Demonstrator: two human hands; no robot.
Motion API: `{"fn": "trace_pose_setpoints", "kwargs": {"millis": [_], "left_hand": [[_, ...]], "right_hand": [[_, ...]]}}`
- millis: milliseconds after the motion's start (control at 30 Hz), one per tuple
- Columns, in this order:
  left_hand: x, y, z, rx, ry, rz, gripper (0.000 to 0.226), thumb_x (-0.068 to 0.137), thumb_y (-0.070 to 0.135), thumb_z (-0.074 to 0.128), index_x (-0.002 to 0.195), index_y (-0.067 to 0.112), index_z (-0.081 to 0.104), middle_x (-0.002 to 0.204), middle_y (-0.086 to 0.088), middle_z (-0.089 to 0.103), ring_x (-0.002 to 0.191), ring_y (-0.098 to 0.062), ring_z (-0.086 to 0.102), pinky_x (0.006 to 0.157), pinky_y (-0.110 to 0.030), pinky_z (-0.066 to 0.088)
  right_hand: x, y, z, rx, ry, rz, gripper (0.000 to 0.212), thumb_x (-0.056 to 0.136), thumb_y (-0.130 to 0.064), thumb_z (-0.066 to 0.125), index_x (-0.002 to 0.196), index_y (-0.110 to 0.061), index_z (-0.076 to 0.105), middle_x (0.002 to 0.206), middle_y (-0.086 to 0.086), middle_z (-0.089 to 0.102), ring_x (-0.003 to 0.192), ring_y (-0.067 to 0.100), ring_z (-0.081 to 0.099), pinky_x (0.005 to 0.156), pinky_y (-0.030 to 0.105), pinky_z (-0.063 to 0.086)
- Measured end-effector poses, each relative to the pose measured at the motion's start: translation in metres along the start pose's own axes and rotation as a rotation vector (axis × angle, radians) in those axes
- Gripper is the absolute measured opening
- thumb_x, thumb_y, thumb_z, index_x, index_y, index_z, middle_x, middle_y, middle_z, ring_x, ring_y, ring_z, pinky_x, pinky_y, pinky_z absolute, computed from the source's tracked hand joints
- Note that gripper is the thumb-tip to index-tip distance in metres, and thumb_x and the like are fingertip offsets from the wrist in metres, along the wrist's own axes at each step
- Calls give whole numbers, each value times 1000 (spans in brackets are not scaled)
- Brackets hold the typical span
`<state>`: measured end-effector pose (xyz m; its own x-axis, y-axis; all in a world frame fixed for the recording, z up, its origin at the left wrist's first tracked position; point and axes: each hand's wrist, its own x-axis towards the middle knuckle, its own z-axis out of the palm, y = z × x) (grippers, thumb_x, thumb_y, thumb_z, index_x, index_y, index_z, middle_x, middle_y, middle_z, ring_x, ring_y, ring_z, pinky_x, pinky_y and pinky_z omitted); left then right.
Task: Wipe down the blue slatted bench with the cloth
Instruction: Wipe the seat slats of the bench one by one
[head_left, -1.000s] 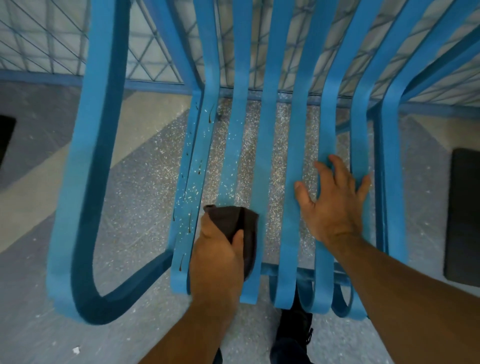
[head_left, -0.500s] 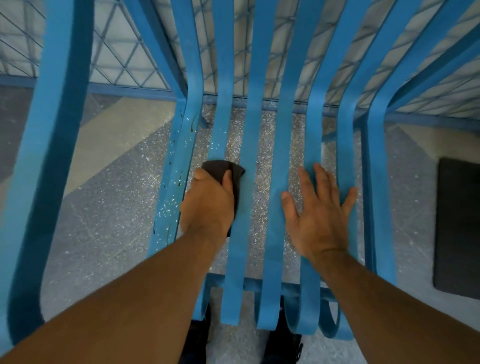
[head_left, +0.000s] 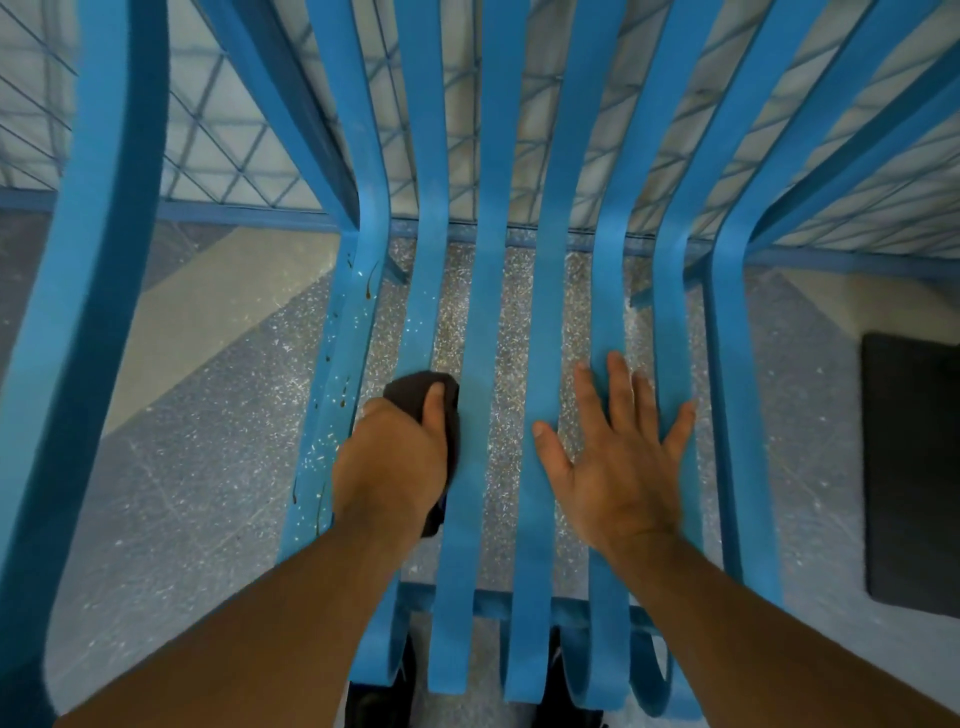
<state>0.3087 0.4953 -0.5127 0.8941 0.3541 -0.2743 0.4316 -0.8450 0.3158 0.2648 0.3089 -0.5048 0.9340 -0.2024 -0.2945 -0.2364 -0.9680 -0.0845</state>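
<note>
The blue slatted bench (head_left: 488, 322) fills the view, its slats running from the front edge up into the curved backrest. My left hand (head_left: 395, 462) grips a dark brown cloth (head_left: 415, 387) and presses it on the second slat from the left, about mid-seat. My right hand (head_left: 618, 452) lies flat with fingers spread across the slats to the right. The leftmost seat slat (head_left: 343, 374) carries white specks and brown drip stains.
A wide blue armrest loop (head_left: 88, 312) curves down at the left. Speckled grey floor (head_left: 197, 467) shows between the slats. A dark mat (head_left: 909, 467) lies on the floor at the right. A blue mesh fence (head_left: 249, 161) stands behind the bench. Dark shoes (head_left: 379, 696) show below the front edge.
My left hand has slid the cloth along the slat from the front edge toward the backrest. My right hand has stayed flat on the right slats.
</note>
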Motion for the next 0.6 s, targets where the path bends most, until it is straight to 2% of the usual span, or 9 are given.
{"fn": "trace_pose_setpoints", "kwargs": {"millis": [100, 167, 200, 300, 367, 467, 533, 600], "left_hand": [[28, 24, 5, -21, 6, 10, 56, 90, 68, 33, 96, 14, 48, 68, 2, 52, 53, -15, 45, 47, -24, 31], [37, 37, 6, -13, 7, 94, 50, 95, 56, 36, 110, 10, 44, 94, -10, 62, 75, -29, 59, 58, -33, 40], [38, 39, 6, 7, 20, 153, 50, 97, 51, 37, 120, 7, 40, 108, -15, 60, 89, -34, 61, 64, -39, 44], [22, 31, 1, 22, 35, 246, 60, 98, 41, 42, 141, 3, 25, 129, -17, 51, 110, -35, 56, 80, -46, 51], [9, 22, 0, -14, 31, 226, 57, 97, 42, 44, 139, 7, 29, 123, -14, 55, 106, -31, 59, 76, -43, 53], [10, 18, 3, -37, 30, 138, 48, 94, 54, 39, 115, 10, 43, 96, -7, 60, 76, -24, 60, 56, -31, 44], [23, 25, 5, -9, 24, 76, 47, 92, 62, 35, 96, 16, 42, 72, 2, 51, 54, -11, 44, 46, -23, 29], [42, 36, 7, -15, 24, 21, 50, 90, 67, 33, 89, 17, 40, 62, 7, 41, 49, -11, 36, 44, -23, 25]], "right_hand": [[1, 0, 1, -20, -18, 7, 74, 91, -71, 4, 154, -31, 4, 162, 4, -6, 148, 31, 1, 113, 65, -6], [3, 0, 3, -21, -30, 6, 75, 90, -71, 1, 153, -32, 0, 162, 4, -10, 148, 31, -3, 113, 65, -8], [4, 0, 4, -21, -31, 3, 75, 89, -71, 0, 153, -32, -2, 162, 4, -12, 148, 30, -5, 113, 65, -9], [7, -2, 5, -8, -17, 1, 78, 89, -71, 1, 153, -27, -2, 162, 4, -12, 148, 29, -9, 113, 64, -9], [14, -6, 2, 33, 6, 1, 82, 90, -70, 6, 154, -19, 1, 162, 7, -6, 148, 28, -7, 114, 61, -9], [41, -11, -3, 103, 36, 7, 84, 92, -69, 9, 153, -12, -3, 162, 9, -2, 148, 24, -10, 116, 56, -10], [62, -15, -7, 120, 53, 19, 83, 93, -67, 11, 153, -11, -2, 162, 10, -2, 148, 24, -10, 117, 55, -10], [77, -18, -9, 124, 48, 41, 83, 94, -66, 12, 153, -10, -3, 162, 10, -6, 148, 24, -12, 117, 54, -9]]}}
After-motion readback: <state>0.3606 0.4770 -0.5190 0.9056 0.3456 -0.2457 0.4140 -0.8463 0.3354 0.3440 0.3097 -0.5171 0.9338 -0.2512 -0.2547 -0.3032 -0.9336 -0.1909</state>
